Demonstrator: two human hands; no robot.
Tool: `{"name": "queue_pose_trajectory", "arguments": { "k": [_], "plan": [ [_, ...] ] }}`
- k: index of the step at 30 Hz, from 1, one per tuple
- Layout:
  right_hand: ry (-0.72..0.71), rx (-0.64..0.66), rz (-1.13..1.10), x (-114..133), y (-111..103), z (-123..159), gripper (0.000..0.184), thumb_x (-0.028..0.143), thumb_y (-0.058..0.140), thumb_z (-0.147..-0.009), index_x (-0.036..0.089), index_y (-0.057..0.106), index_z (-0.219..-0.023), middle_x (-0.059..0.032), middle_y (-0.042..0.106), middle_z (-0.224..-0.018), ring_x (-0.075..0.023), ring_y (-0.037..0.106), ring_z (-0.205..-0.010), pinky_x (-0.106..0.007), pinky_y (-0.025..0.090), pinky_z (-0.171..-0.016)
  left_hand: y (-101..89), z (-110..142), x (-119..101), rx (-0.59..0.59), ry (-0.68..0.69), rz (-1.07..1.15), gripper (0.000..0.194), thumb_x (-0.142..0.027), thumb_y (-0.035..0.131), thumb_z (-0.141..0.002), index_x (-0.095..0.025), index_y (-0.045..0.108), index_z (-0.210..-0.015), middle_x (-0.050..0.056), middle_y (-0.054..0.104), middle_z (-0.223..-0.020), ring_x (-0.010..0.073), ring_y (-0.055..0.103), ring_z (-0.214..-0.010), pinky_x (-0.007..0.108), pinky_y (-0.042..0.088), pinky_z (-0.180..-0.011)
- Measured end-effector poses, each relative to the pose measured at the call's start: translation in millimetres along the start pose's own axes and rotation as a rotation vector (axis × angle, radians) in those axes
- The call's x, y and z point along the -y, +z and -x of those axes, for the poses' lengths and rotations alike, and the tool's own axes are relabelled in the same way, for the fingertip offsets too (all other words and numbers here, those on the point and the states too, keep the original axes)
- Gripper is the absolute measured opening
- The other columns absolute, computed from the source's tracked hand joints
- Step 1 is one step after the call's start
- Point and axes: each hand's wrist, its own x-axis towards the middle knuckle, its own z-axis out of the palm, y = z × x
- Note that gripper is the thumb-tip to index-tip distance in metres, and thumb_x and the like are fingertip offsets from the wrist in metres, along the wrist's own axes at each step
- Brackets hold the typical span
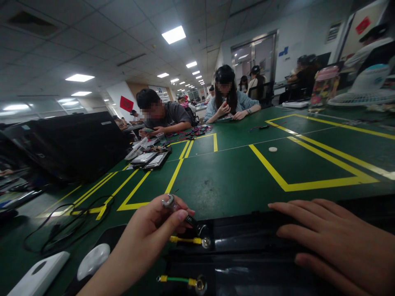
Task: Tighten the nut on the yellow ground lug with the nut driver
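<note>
My left hand (154, 230) grips a small combination wrench (191, 222) between thumb and fingers. One end of it points up past my thumb; the lower end is beside a bolt (205, 242) on a black panel (243, 232), and I cannot tell whether it sits around the nut. A short yellow lead (185, 240) with a ring terminal runs to that bolt. Nearer to me, a green wire (177, 279) with yellow sleeves reaches a second bolt (200, 284). With fingers spread, my right hand (339, 242) rests over the panel's right part and holds nothing.
Left of me lie a white mouse (93, 261), a white flat device (38, 275) and a black cable (66, 226). Beyond are hard drives (157, 160) and a black monitor (70, 144). Yellow tape (327, 183) marks the green table. Two co-workers sit opposite.
</note>
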Motion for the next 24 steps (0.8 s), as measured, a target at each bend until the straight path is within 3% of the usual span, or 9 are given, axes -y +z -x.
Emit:
{"name": "queue_pose_trajectory", "arguments": {
  "k": [6, 16, 20, 24],
  "plan": [
    [-0.004, -0.016, -0.017, 0, -2, -1, 0.042, 0.050, 0.049, -0.135, 0.052, 0.084, -0.158, 0.0031, 0.060, -0.198, -0.0526, 0.079, -0.157, -0.094, 0.075, -0.106, 6.4, 15, 13, -0.038, 0.155, -0.162, 0.014, -0.026, 0.087, -0.107, -0.032, 0.095, -0.097, -0.004, 0.098, -0.083, 0.0202, 0.093, -0.070, 0.023, 0.071, -0.067],
    [0.007, -0.019, -0.069, 3, -2, 1, 0.041, 0.048, 0.053, -0.134, 0.050, 0.086, -0.158, 0.0028, 0.060, -0.198, -0.0508, 0.079, -0.158, -0.093, 0.071, -0.119, 6.3, 21, 18, -0.002, 0.139, -0.249, 0.016, -0.027, 0.084, -0.113, -0.033, 0.096, -0.104, -0.004, 0.099, -0.089, 0.0217, 0.093, -0.077, 0.025, 0.071, -0.075],
    [0.000, -0.001, -0.046, 4, -2, 1, 0.040, 0.050, 0.053, -0.135, 0.051, 0.085, -0.159, 0.0027, 0.060, -0.198, -0.0524, 0.078, -0.158, -0.095, 0.073, -0.112, 5.9, 21, 28, 0.008, 0.234, -0.282, 0.018, -0.024, 0.082, -0.114, -0.034, 0.096, -0.107, -0.004, 0.100, -0.091, 0.0211, 0.094, -0.076, 0.024, 0.072, -0.074],
    [-0.005, 0.004, -0.011, 1, -2, 1, 0.042, 0.051, 0.051, -0.135, 0.051, 0.084, -0.161, 0.0024, 0.058, -0.199, -0.0520, 0.078, -0.159, -0.094, 0.074, -0.109, 6.6, 21, 32, 0.014, 0.231, -0.295, 0.018, -0.023, 0.083, -0.116, -0.035, 0.095, -0.108, -0.004, 0.102, -0.095, 0.0216, 0.096, -0.079, 0.024, 0.073, -0.075]
  ]
}}
